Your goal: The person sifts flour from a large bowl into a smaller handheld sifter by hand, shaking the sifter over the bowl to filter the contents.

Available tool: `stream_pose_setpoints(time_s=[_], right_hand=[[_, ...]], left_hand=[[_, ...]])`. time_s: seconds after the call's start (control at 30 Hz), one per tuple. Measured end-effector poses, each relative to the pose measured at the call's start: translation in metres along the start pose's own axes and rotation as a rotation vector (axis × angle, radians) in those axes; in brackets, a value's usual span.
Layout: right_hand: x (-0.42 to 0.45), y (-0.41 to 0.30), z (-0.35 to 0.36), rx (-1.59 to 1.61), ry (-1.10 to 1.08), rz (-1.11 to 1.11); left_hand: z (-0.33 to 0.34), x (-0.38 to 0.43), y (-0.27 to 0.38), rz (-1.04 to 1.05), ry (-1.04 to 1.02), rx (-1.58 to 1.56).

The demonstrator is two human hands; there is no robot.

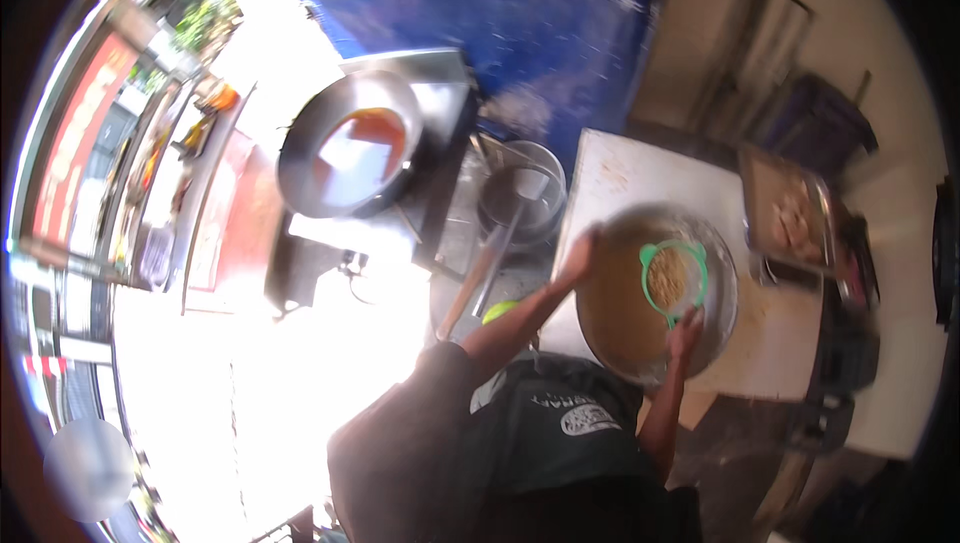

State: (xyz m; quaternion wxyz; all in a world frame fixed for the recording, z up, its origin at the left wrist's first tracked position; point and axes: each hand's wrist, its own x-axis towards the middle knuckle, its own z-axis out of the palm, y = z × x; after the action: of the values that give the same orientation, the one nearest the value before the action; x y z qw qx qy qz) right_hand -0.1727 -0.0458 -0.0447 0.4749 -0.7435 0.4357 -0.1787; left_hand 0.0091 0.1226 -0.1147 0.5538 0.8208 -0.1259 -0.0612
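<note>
Before me a wide metal basin [721, 295] rests on a pale tabletop, with tan-brown contents, either liquid or batter, spread over its inside. My right hand [685, 333] grips the handle of a green plastic-rimmed strainer [705, 280] over the basin. Light-brown crumbly bits [666, 280] fill the strainer's mesh. At the basin's left edge, my left hand [582, 258] holds the rim; its fingers are blurred.
A large wok [300, 175] of reddish-brown oil sits on a stove at the left. Between stove and table stands a metal pot [555, 168] beside long-handled utensils [480, 273]. A tray of pale pieces [795, 228] lies on the table's right side [780, 348].
</note>
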Motion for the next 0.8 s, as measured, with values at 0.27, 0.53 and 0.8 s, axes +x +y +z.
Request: stream_pose_setpoints(time_s=[0.27, 0.53, 0.8], right_hand=[[0.042, 0.038, 0.02, -0.161, -0.258, -0.225], [0.069, 0.075, 0.035, -0.142, -0.078, -0.135], [0.061, 0.034, 0.035, -0.215, -0.153, -0.003]], left_hand=[[-0.012, -0.054, 0.049, -0.06, 0.272, -0.304], [-0.011, -0.05, 0.059, -0.046, 0.228, -0.259], [-0.018, -0.046, 0.054, -0.049, 0.161, -0.396]])
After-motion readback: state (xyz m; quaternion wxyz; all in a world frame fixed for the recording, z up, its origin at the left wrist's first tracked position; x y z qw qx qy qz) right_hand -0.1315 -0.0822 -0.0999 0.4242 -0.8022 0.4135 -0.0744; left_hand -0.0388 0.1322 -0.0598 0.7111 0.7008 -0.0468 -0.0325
